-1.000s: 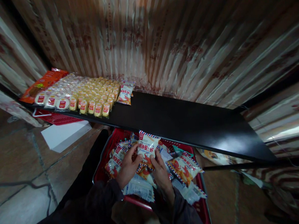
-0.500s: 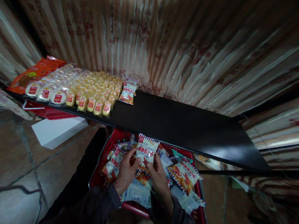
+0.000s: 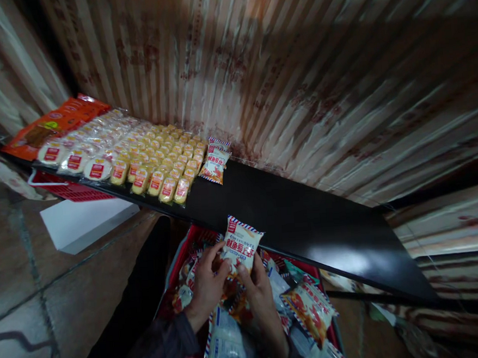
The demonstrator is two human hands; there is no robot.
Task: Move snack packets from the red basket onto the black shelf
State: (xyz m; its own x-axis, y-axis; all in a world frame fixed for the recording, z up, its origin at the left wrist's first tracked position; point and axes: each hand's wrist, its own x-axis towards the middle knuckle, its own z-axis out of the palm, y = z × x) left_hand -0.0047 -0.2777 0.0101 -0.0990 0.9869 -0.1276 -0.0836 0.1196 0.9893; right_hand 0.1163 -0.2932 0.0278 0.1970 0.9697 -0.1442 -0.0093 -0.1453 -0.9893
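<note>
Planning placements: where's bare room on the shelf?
Free: black shelf from the shelved snack bags to its right end, plus the strip before them. Crowded: leftward, yellow packs, white packs, orange bag; below, red basket, bag-filled, partly hidden by held bag.

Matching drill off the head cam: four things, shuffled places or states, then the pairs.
Things
1. orange bag
2. white box
3. raised snack bag
4. yellow cakes

Places or states
A. held by the left hand and the right hand
B. set in close rows on the black shelf
C. lower than the shelf, toward the picture's left
D. at the shelf's left end

Pairs: 1-D, 2-C, 3-A, 4-B
</note>
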